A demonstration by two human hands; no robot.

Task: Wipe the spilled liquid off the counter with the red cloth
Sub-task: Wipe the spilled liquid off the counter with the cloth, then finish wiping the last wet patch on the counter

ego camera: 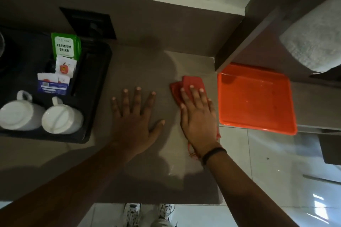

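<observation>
The red cloth (190,84) lies folded on the grey-brown counter (140,64), near its right edge. My right hand (198,116) presses flat on top of the cloth, fingers spread, with the cloth showing beyond the fingertips and a strip of it by the wrist. My left hand (136,116) rests palm-down on the bare counter just left of it, fingers apart, holding nothing. A faint wet sheen (173,170) shows on the counter near the front, below my right wrist.
A black tray (96,86) at the left holds two upturned white cups (60,118) and tea sachets (64,46). An orange tray (256,97) sits on a lower shelf right of the counter edge. A dark wall panel stands behind. White tiled floor lies below.
</observation>
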